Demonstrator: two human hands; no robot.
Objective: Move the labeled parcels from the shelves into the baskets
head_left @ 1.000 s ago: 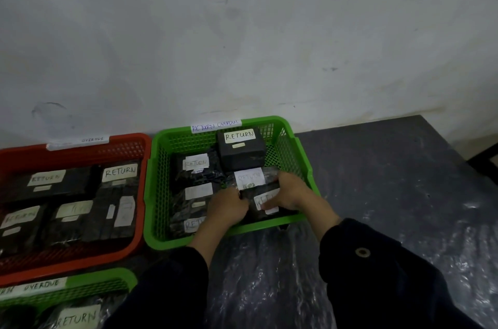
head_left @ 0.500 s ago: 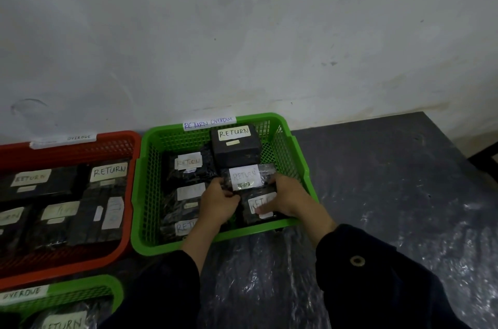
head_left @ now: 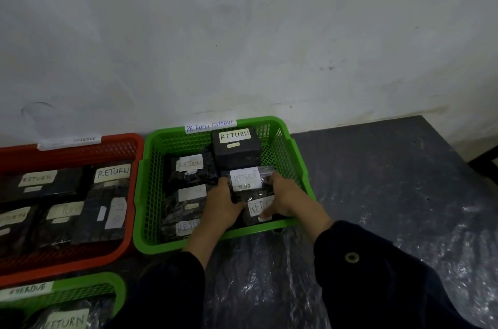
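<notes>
A green basket (head_left: 151,188) tagged "RETURN OVERDUE" holds several black parcels with white "RETURN" labels. Both my hands are inside its front right part. My left hand (head_left: 222,203) grips the left side of a plastic-wrapped parcel (head_left: 246,179) and my right hand (head_left: 284,198) grips its right side. This parcel lies on top of another labeled parcel (head_left: 257,208) near the basket's front wall. A black box parcel (head_left: 237,149) stands behind it at the back.
A red basket (head_left: 80,156) full of labeled parcels sits to the left against the white wall. Another green basket (head_left: 80,289) marked "OVERDUE" shows at the bottom left. Dark tabletop with clear plastic sheeting (head_left: 404,207) stretches to the right.
The two hands have shifted slightly back into the basket with the wrapped parcel between them. The view has drifted a little, so the baskets sit further left.
</notes>
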